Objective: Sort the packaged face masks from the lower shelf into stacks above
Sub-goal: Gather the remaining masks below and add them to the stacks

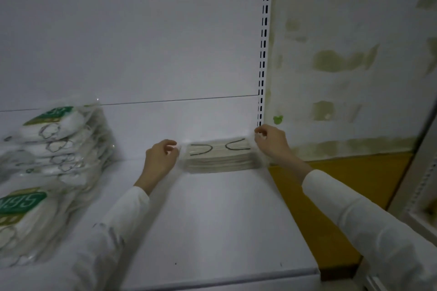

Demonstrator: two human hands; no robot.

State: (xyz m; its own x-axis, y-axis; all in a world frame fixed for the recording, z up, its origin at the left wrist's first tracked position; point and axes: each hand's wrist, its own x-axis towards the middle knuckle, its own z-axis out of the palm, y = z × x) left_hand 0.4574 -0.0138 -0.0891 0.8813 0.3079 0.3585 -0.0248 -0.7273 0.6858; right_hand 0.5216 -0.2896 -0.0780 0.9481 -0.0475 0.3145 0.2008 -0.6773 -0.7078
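The flat mask bundle sits at the far right of the white shelf, pushed back against the back panel and just beside the slotted upright, a corner that gives it two edges to square against. Whether it is one thick pack or several thin ones I cannot tell; dark ear loops show on its top face. The left hand pinches the clear wrapper at the bundle's left end with curled fingers, and the right hand pinches the wrapper at the right end the same way. Holding both ends likely keeps the limp plastic level and lets the person line the bundle up instead of dropping it askew. Well apart on the left, green-labelled packs lean in a slumped pile, with a nearer pile in front. That gap suggests each kind gets its own place. My guess is that the bundle is being set down or straightened
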